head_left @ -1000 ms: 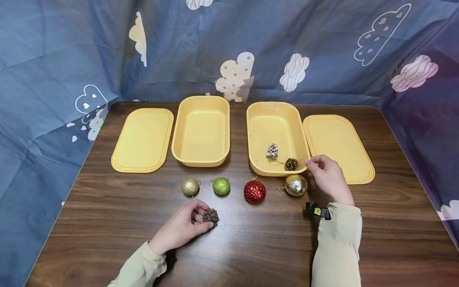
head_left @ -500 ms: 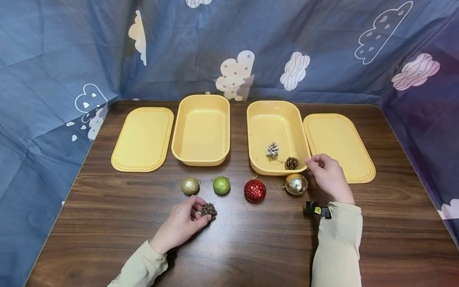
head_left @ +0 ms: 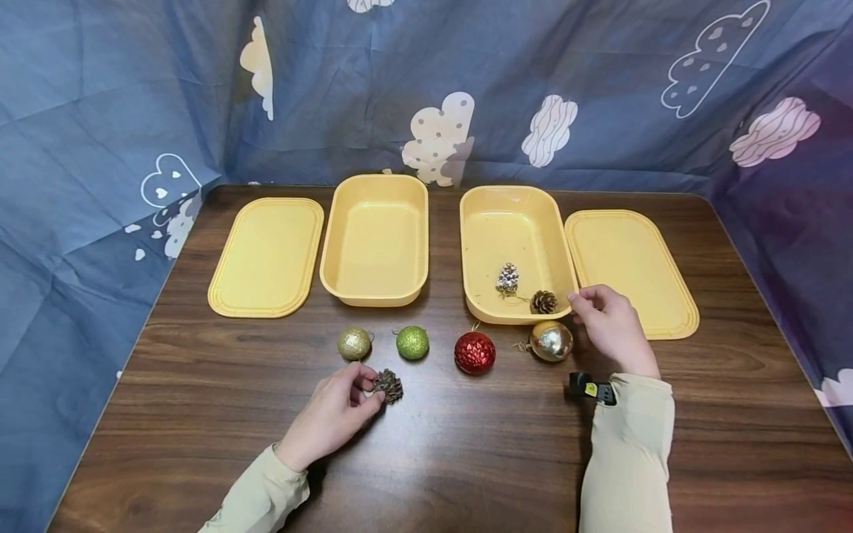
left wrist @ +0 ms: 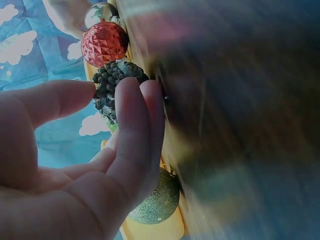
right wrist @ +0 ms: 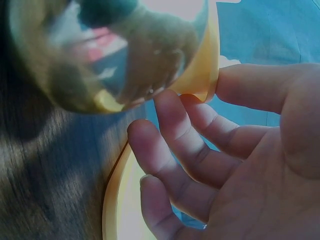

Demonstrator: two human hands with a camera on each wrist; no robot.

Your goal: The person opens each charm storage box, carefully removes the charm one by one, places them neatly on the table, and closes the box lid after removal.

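Note:
My left hand [head_left: 333, 411] holds a brown pine cone [head_left: 389, 386] at its fingertips, low over the table in front of the ornaments. In the left wrist view the thumb touches one side of the pine cone [left wrist: 112, 82] and the fingers lie across the other. My right hand [head_left: 611, 326] pinches the rim of the right yellow box [head_left: 469, 274] at its near right corner, beside a shiny gold ball [head_left: 552, 341]. Inside that box lie a frosted pine cone [head_left: 507, 278] and a brown pine cone [head_left: 543, 301].
A second yellow box [head_left: 375, 296] stands to the left. Flat yellow lids lie outside the boxes, one left [head_left: 266, 255] and one right [head_left: 633, 270]. Before them sit a gold glitter ball [head_left: 354, 343], a green glitter ball [head_left: 412, 343] and a red faceted ball [head_left: 475, 352].
My left hand has shifted slightly left and away from me with the pine cone, which now sits farther out at the fingertips. The right hand keeps its place on the box rim.

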